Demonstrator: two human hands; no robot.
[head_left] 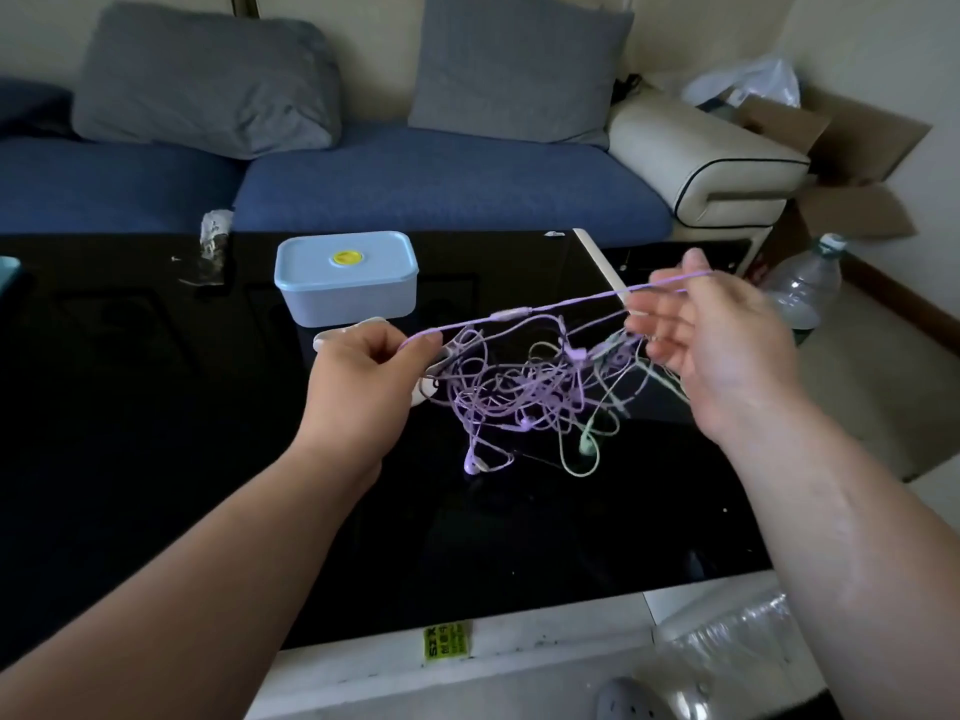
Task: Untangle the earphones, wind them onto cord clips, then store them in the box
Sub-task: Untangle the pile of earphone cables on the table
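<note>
A tangle of purple earphones (pixel 511 392) and pale green earphones (pixel 589 444) hangs above the black glass table (pixel 156 407). My left hand (pixel 363 376) pinches one end of a taut purple cord. My right hand (pixel 722 345) holds the same cord's other end, looped over its spread fingers. The purple cord's inline remote (pixel 511 315) sits on the stretched span between the hands. White cord clips (pixel 343 332) lie on the table partly hidden behind my left hand. A light blue box (pixel 347 278) with its lid on stands behind them.
A blue sofa (pixel 415 184) with grey cushions runs along the table's far edge. Crumpled clear wrapping (pixel 210 252) lies at the back left. A plastic bottle (pixel 808 288) and cardboard boxes (pixel 841 148) stand on the floor to the right. Clear plastic (pixel 737 646) lies near the front right.
</note>
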